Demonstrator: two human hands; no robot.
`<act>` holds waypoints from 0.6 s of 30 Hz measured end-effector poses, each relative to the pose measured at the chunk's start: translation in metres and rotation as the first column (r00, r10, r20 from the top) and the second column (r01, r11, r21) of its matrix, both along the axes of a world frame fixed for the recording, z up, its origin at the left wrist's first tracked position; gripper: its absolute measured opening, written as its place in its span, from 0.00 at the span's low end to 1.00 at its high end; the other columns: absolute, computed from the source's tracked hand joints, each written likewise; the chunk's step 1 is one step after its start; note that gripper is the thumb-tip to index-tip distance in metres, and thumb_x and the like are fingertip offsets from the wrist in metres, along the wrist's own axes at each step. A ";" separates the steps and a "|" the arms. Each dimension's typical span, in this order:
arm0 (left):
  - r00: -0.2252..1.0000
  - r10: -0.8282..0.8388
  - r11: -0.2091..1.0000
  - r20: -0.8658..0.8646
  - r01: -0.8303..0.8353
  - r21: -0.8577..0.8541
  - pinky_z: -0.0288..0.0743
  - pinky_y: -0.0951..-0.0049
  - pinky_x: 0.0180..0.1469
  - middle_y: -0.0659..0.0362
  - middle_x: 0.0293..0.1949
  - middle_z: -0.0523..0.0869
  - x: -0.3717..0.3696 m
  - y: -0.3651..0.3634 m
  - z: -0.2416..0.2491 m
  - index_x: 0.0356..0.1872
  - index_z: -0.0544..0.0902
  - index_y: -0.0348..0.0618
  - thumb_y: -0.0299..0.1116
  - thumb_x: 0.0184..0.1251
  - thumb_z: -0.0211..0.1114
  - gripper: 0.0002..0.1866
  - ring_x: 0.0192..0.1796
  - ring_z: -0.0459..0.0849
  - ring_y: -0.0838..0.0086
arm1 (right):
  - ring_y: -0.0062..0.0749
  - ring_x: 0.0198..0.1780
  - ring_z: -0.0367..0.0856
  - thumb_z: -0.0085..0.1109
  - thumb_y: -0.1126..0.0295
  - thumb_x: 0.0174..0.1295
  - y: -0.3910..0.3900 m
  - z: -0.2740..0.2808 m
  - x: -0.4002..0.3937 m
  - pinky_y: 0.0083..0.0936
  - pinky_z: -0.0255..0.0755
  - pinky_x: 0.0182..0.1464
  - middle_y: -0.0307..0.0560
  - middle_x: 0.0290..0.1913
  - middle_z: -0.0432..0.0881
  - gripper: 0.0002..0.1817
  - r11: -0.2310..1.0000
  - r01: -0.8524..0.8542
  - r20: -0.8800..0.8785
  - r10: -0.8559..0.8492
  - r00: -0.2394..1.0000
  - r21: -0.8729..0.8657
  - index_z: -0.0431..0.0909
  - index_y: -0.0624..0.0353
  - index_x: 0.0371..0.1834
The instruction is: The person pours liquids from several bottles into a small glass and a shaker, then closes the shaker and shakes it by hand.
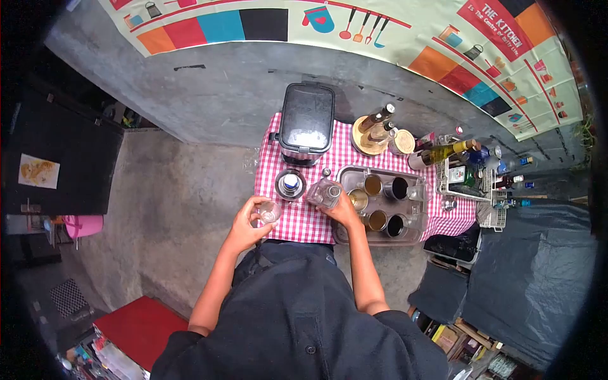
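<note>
My left hand [245, 223] is closed around a small clear drinking glass [269, 211], held by the table's front left corner. A clear glass bottle [325, 194] is in my right hand [344, 211], its fingers wrapped round the far side and partly hidden. Between and beyond the hands sits a round metal dish [280, 185] with a white and blue item [291, 182] in it. A small glass stopper-like piece [326, 171] lies just past the bottle. Right of my right hand, a metal tray [349, 237] carries several cups, some with amber and some with dark contents.
A black lidded bin [307, 117] stands at the back on the checked tablecloth [269, 168]. Behind the tray are bottles on a round wooden board [362, 147]. A white wire basket [472, 190] of bottles and a wine bottle [437, 155] are to the right.
</note>
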State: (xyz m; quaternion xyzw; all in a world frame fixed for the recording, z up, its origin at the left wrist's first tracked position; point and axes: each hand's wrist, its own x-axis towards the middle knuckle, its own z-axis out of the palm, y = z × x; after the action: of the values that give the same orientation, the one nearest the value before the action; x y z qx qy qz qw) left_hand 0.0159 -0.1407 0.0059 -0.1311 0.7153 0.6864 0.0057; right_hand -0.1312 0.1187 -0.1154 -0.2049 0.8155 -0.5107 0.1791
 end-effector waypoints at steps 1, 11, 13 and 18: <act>1.000 -0.009 1.000 -0.002 0.009 -0.007 0.79 0.72 0.52 0.57 0.52 0.77 0.000 -0.001 -0.001 0.57 0.74 0.41 0.20 0.52 0.73 0.29 0.54 0.79 0.73 | 0.41 0.59 0.79 0.82 0.70 0.35 0.000 -0.004 -0.001 0.33 0.73 0.61 0.51 0.55 0.81 0.46 1.000 0.009 -0.002 -0.009 1.000 -0.007 0.67 0.62 0.63; 0.999 0.051 0.997 -0.019 -0.050 0.065 0.76 0.71 0.58 0.59 0.52 0.77 -0.009 0.006 0.001 0.57 0.73 0.40 0.19 0.52 0.72 0.29 0.57 0.78 0.75 | 0.44 0.53 0.84 0.78 0.61 0.42 -0.007 -0.010 0.002 0.35 0.77 0.55 0.54 0.49 0.85 0.36 0.989 0.089 -0.002 -0.090 0.996 0.121 0.74 0.59 0.56; 0.998 0.064 0.996 -0.027 -0.062 0.069 0.76 0.72 0.58 0.59 0.52 0.78 -0.009 0.009 0.003 0.57 0.73 0.40 0.18 0.52 0.72 0.29 0.56 0.78 0.75 | 0.45 0.52 0.84 0.78 0.61 0.41 -0.004 0.000 0.000 0.36 0.77 0.55 0.54 0.49 0.85 0.37 0.990 0.102 -0.006 -0.102 0.995 0.096 0.74 0.60 0.56; 0.989 0.122 0.990 -0.083 -0.116 0.081 0.76 0.71 0.59 0.58 0.53 0.78 -0.010 0.016 0.008 0.58 0.72 0.40 0.16 0.52 0.71 0.30 0.57 0.79 0.74 | 0.39 0.50 0.85 0.80 0.61 0.39 0.012 0.024 -0.010 0.33 0.77 0.55 0.53 0.47 0.86 0.36 0.996 0.089 0.035 -0.090 0.995 0.028 0.77 0.65 0.52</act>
State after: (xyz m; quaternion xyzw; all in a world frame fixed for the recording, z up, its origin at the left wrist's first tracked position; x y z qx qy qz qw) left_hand 0.0059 -0.1251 0.0142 -0.1429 0.6792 0.7172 -0.0619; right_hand -0.1414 0.1302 -0.0913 -0.1566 0.8271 -0.5112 0.1732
